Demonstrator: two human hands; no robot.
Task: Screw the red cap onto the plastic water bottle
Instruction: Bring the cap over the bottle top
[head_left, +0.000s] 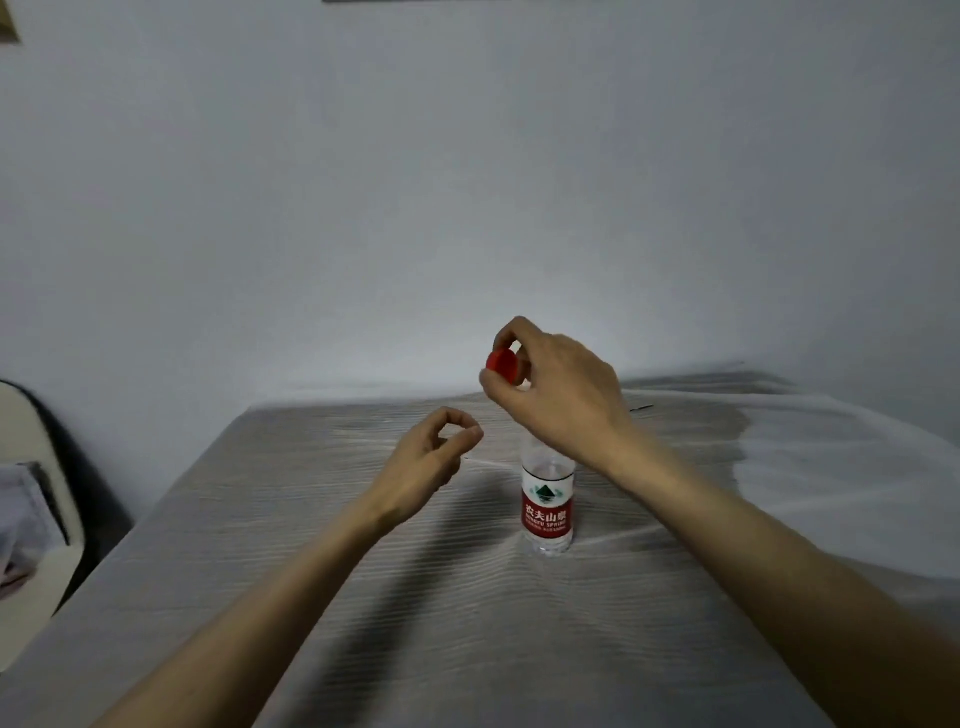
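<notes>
Nearest the camera, two bare forearms are seen reaching forward over the cloth-covered table (363, 597); the ribbed grey cloth is drawn into creases around the bottle, which serves as landmark; a pale sheet (841, 467) is laid to the right of the bottle, and a dark-edged chair (47, 493) is seen well to its left. The plastic water bottle (547, 501) is stood upright on the cloth, its neck hidden behind the right wrist, so whether the mouth is bare cannot be told. The right hand (561, 392) is held above the bottle, with the red cap (504, 367) pinched between thumb and fingertips, apparently for lowering onto the neck. The left hand (431, 457) is held just left of the bottle, fingers loosely curled and holding nothing, probably ready to steady it.
</notes>
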